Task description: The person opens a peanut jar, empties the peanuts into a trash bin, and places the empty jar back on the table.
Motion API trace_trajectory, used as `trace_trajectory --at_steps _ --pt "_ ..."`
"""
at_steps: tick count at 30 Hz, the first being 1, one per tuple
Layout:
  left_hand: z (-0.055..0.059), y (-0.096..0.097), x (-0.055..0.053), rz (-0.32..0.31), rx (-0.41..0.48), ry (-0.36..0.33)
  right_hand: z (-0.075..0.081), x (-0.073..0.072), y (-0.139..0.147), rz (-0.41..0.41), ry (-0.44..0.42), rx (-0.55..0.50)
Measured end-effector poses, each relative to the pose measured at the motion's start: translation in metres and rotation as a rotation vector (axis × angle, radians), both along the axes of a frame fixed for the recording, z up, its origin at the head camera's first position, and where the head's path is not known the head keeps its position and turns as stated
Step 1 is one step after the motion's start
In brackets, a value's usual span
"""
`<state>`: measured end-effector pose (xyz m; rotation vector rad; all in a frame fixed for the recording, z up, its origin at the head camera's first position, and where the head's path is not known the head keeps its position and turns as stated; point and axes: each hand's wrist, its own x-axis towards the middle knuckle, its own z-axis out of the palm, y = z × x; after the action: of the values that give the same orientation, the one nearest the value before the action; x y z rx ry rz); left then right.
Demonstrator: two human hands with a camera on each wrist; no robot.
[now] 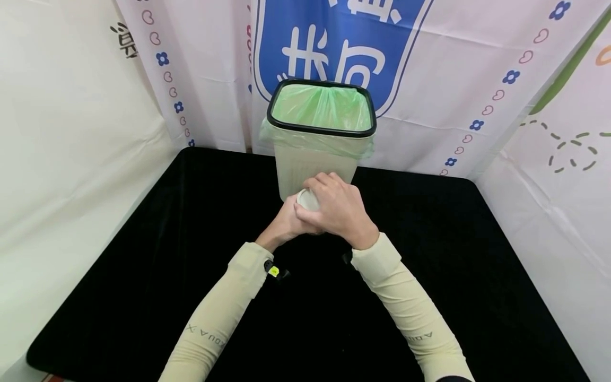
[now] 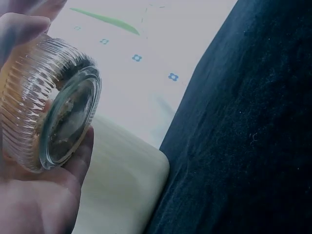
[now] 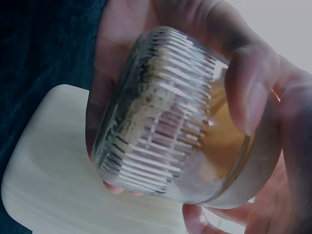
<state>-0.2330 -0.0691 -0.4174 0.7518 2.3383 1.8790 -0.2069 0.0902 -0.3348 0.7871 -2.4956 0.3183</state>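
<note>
My left hand [image 1: 288, 219] holds the body of a ribbed clear glass jar [image 3: 161, 122]. The jar carries a pale lid [image 1: 308, 200], which the fingers and thumb of my right hand [image 1: 340, 207] grip from above. In the left wrist view the round bottom of the jar [image 2: 73, 119] shows, with the palm beneath it. Some brownish residue seems to cling inside the glass, as the right wrist view shows. Both hands are together in front of the bin, and in the head view they hide most of the jar.
A cream waste bin [image 1: 310, 154] with a black rim and a green bag [image 1: 324, 109] stands open at the back of the black-covered table [image 1: 215, 212]. White printed curtains [image 1: 458, 58] close off the back and sides.
</note>
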Motion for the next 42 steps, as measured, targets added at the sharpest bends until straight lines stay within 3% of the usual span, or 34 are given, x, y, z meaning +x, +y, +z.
trace_trajectory --at_steps 7,20,25,31,42 --pt "0.001 0.000 0.000 0.009 0.024 0.016 0.002 0.002 -0.003 -0.060 -0.019 0.019" --pt "0.009 -0.001 0.003 0.053 0.103 0.066 0.012 0.004 -0.016 -0.153 0.030 0.086" --pt "0.011 0.000 0.003 0.051 0.120 0.094 0.017 0.005 -0.018 -0.154 0.012 0.101" --pt "0.016 0.000 0.006 0.039 0.182 0.076 0.022 0.005 -0.019 -0.127 0.021 0.113" --pt "0.025 -0.007 0.008 0.047 0.146 0.069 0.025 0.003 -0.021 -0.077 0.151 0.103"
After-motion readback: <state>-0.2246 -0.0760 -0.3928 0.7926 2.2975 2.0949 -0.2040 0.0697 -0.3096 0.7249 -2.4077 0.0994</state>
